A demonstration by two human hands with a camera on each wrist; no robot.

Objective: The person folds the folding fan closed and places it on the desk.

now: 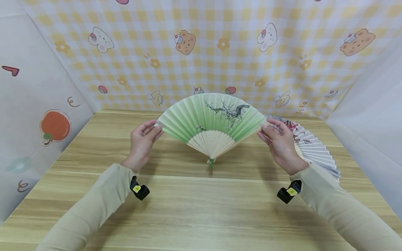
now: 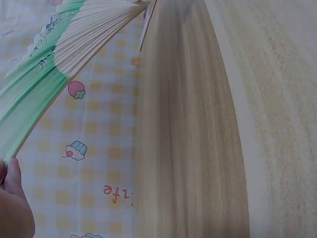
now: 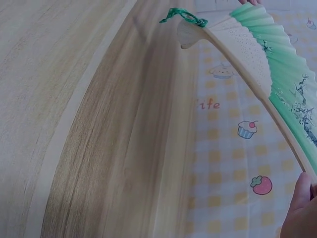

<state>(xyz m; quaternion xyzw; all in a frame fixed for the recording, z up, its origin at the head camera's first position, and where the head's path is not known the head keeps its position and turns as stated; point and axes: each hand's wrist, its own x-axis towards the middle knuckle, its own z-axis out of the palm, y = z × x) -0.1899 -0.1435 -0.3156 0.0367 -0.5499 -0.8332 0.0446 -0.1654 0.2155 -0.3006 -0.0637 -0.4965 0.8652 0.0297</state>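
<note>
A green folding fan is spread wide, held up above the table with its pivot end and green tassel pointing down. Dark branches with blossoms are printed on its pleated leaf, and its ribs are pale. My left hand pinches the fan's left outer edge between thumb and fingers. At the other end, my right hand pinches the right outer rib, seen also in the right wrist view beside the long wooden guard. The left wrist view shows only the thumb side of the left hand.
Behind my right hand a second open fan, white-grey with red blossoms, lies on the wooden table. A yellow checked cloth hangs along the back. White cloth walls stand at both sides.
</note>
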